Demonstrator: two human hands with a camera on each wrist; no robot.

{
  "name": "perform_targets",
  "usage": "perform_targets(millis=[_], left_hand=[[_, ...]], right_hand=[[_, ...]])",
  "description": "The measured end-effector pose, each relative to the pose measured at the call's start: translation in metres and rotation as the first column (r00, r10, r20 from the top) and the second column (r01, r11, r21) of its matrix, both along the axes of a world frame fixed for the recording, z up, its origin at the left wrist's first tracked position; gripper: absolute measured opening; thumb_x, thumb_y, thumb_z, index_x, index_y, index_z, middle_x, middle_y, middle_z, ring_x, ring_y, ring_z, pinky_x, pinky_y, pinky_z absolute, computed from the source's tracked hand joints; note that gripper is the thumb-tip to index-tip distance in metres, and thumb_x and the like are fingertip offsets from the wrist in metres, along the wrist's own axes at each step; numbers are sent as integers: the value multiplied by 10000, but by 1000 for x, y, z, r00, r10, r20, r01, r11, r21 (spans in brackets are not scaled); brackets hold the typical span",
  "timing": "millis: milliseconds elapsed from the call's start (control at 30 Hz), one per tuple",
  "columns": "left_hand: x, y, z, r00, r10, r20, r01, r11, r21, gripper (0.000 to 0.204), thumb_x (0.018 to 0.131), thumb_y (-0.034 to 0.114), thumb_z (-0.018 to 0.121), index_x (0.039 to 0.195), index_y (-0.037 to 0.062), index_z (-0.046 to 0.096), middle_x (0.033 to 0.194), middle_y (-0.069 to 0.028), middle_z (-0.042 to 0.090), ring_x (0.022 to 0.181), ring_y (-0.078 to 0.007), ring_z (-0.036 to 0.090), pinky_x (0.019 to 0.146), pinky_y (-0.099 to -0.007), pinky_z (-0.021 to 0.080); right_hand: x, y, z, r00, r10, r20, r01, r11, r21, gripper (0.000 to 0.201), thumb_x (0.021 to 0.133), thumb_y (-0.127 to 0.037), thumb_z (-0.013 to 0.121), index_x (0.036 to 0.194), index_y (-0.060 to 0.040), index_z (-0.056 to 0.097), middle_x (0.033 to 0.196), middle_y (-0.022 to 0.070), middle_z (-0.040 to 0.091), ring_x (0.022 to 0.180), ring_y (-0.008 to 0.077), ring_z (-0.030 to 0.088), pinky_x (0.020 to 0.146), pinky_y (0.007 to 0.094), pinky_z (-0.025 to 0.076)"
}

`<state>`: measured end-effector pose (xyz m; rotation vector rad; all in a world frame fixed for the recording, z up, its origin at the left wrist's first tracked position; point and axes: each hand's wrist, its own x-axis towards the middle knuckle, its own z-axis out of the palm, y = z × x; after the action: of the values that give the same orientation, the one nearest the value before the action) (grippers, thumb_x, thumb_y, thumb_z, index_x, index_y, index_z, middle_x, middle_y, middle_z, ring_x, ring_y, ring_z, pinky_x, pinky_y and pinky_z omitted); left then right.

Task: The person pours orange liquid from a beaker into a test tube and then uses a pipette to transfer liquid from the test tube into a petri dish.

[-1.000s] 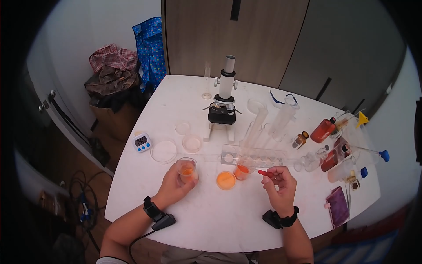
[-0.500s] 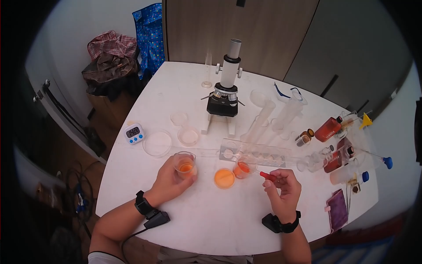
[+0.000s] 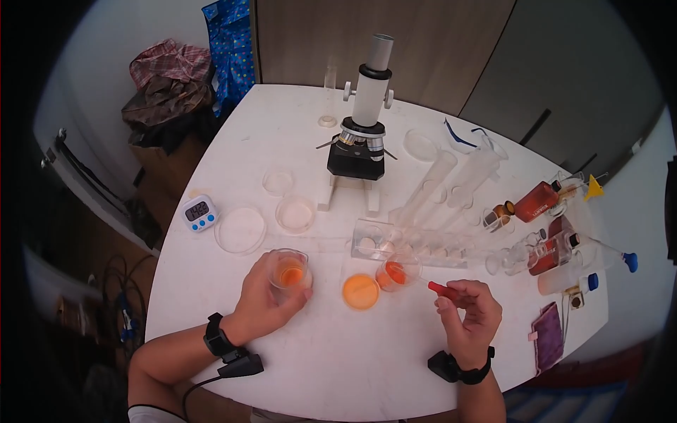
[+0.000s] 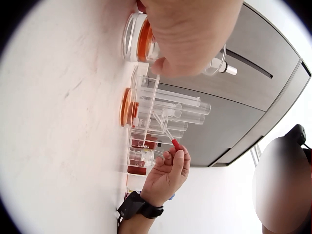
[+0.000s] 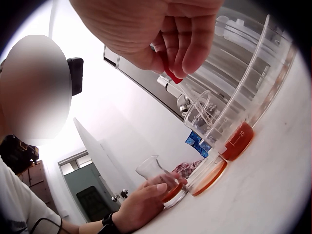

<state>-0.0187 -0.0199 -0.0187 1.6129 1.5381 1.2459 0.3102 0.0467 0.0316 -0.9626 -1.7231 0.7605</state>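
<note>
My left hand (image 3: 264, 299) is curled round a glass beaker (image 3: 289, 271) with orange liquid low in it, standing on the table. Between thumb and fingers, my right hand (image 3: 471, 321) pinches the red bulb (image 3: 442, 290) of a glass dropper. In the right wrist view the dropper's tube slants into a second beaker (image 5: 239, 141) holding red-orange liquid. Beside that beaker lies a round dish (image 3: 360, 292) of orange liquid. How deep the dropper tip reaches cannot be told.
A clear rack (image 3: 409, 247) stands just behind the beakers, a microscope (image 3: 357, 151) farther back. Empty dishes (image 3: 240, 230) and a timer (image 3: 201, 213) are at the left. Brown bottles (image 3: 537, 201), glassware and a purple cloth (image 3: 547, 338) lie at the right.
The head view has shifted, so the table objects sit differently in it. Both hands keep their holds on the beaker and the dropper bulb.
</note>
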Motion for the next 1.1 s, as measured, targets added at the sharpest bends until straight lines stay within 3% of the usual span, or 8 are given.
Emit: perform_targets(millis=[333, 433, 533, 633, 800, 1100], left_hand=[[0, -2, 0, 998, -15, 56, 15, 1000, -6, 449, 862, 123, 807, 1254, 31, 607, 1247, -151, 658, 1151, -305, 643, 1007, -382, 496], [1, -2, 3, 999, -16, 45, 17, 1000, -21, 455, 863, 124, 808, 1259, 33, 605, 1256, -152, 657, 1161, -307, 638, 1015, -382, 491], [0, -2, 4, 1000, -21, 22, 20, 1000, 9, 472, 862, 134, 813, 1270, 32, 599, 1256, -153, 656, 1162, -309, 639, 1015, -384, 491], [0, -2, 3, 1000, -16, 12, 15, 1000, 14, 484, 864, 144, 816, 1278, 31, 593, 1262, -154, 655, 1168, -311, 638, 1020, -384, 490], [-2, -1, 6, 1000, -29, 5, 29, 1000, -9, 488, 872, 154, 814, 1288, 33, 590, 1276, -155, 653, 1176, -310, 636, 1032, -383, 487], [-1, -5, 5, 999, -41, 4, 41, 999, -12, 483, 877, 155, 812, 1296, 46, 597, 1283, -141, 659, 1187, -296, 624, 1051, -389, 476]], right_hand=[[2, 1, -3, 998, -41, 51, 37, 997, 66, 246, 854, 79, 770, 1080, 53, 677, 916, 130, 737, 799, 176, 758, 730, 260, 592], [7, 2, 0, 991, 8, 132, -18, 997, 76, 227, 920, 42, 735, 1129, 51, 646, 978, 90, 676, 833, 167, 736, 769, 260, 583], [5, 3, 2, 990, 20, 139, -28, 998, 55, 228, 914, 33, 735, 1123, 45, 646, 1005, 94, 662, 852, 162, 714, 769, 260, 573], [1, 5, 2, 995, -14, 96, 0, 990, 142, 250, 848, 79, 757, 1078, 28, 671, 1002, 137, 670, 830, 183, 724, 690, 264, 597], [-1, 5, 4, 994, -26, 107, 8, 987, 161, 268, 849, 92, 747, 1096, 37, 659, 1148, 164, 622, 865, 189, 721, 680, 257, 606], [1, 5, 3, 992, -24, 123, -2, 979, 202, 283, 840, 108, 753, 1097, 33, 664, 1128, 150, 606, 852, 182, 711, 676, 254, 608]])
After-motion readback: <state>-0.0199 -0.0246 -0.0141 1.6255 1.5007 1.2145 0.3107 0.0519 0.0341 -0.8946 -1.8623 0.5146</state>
